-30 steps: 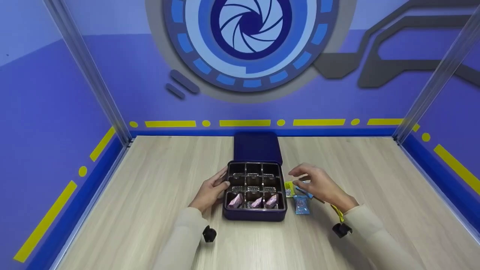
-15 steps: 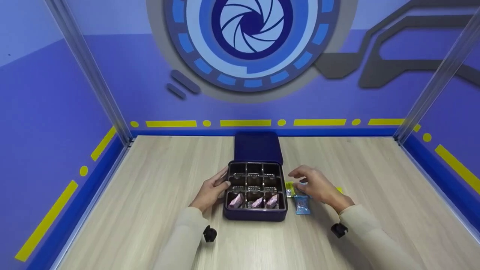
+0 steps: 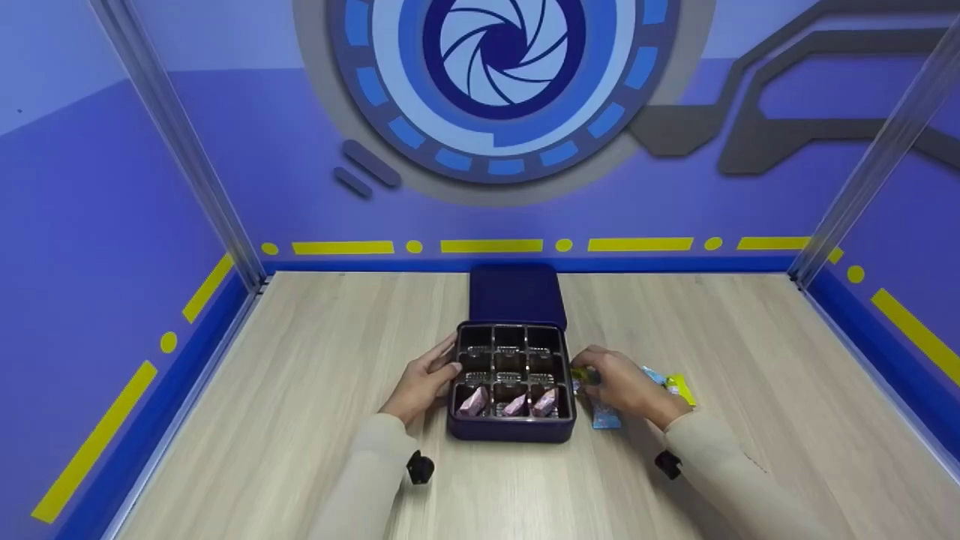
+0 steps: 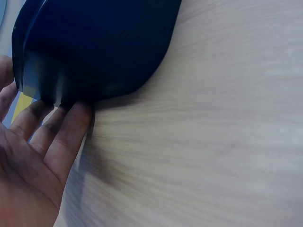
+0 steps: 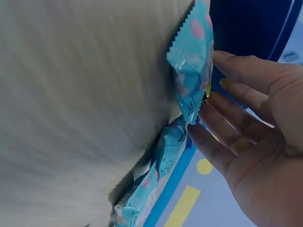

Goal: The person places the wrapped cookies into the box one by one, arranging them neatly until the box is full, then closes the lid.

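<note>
A table (image 3: 322,337) with pale wood pattern stands between blue-violet walls, and the back wall (image 3: 225,165) carries a large round emblem (image 3: 502,142) and a line of yellow marks. On this table is a dark blue box (image 3: 510,430), and its inside is divided into nine compartments, in three rows of three. In the row nearest to the person there are three pink packets (image 3: 472,403), one in each compartment, and they lean a little. Directly behind the box lies a dark blue lid (image 3: 514,294).

The left hand (image 3: 420,384) is at the left side of the box. Its fingers are almost straight and they touch the outer wall, with the thumb near the rim; they support the box without closing around it.

The right hand (image 3: 626,384) is just to the right of the box, with bent, partly spread fingers. The fingertips are at a yellow packet (image 3: 577,384), which is close beside the right wall of the box; whether they already grip it, I cannot tell. Below this hand, near the front right corner of the box, a blue packet (image 3: 606,418) lies partly covered. Farther to the right of the box are another blue packet (image 3: 652,373) and another yellow packet (image 3: 681,388).
</note>
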### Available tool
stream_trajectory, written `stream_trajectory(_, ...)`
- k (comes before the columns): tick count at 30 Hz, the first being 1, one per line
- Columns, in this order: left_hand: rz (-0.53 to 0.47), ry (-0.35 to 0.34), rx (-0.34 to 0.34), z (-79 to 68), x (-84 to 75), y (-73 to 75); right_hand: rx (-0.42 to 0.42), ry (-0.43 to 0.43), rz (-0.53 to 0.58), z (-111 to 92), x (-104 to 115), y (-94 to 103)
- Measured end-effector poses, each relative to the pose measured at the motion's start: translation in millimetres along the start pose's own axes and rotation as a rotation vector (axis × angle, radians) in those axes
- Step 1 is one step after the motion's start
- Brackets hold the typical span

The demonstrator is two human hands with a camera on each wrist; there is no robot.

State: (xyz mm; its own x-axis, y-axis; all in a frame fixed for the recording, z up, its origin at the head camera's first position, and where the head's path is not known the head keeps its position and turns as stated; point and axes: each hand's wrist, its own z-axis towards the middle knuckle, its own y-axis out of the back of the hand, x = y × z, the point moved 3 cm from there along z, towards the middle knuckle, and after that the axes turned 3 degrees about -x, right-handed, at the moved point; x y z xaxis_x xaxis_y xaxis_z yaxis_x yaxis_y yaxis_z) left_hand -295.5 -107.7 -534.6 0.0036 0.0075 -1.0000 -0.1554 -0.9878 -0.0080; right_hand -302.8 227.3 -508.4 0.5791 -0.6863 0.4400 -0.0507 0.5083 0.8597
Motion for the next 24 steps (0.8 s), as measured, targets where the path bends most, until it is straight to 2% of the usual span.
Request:
stream_trajectory(4, -0.004, -0.005, 0.004, -0.3, -0.2, 0.2, 0.022, -0.008, -0.015, 0.2, 0.9, -2.7)
stream_trajectory(15, -0.015, 0.013, 0.008, 1.1, 0.8, 0.1, 0.005, 0.009, -0.038, -0.3, 0.5, -4.5)
stream_trajectory(21, -0.01, 0.016, 0.02, 0.6, 1.0, 0.8, -0.052, 0.029, -0.054, 0.0, -2.1, -2.2)
stream_trajectory(24, -0.007, 0.022, 0.019, 1.6, 2.6, 1.2, -0.081, -0.007, -0.049, 0.2, -4.2, -0.8)
